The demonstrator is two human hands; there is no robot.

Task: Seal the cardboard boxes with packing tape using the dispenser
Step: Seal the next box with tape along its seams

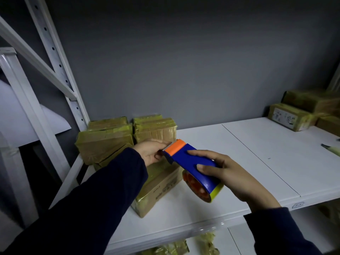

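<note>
The right hand (237, 179) grips the blue tape dispenser (184, 160) round its body, above the white shelf (257, 153); the left hand (150, 152) pinches its orange toothed end with curled fingers, just over a taped cardboard box (160, 188)

Storeroom or stockroom, white metal shelving (257, 144), stacks of taped cardboard boxes (104, 142), bare grey wall (184, 61)

Long dark navy sleeves (103, 196), plain fabric, both arms
</note>
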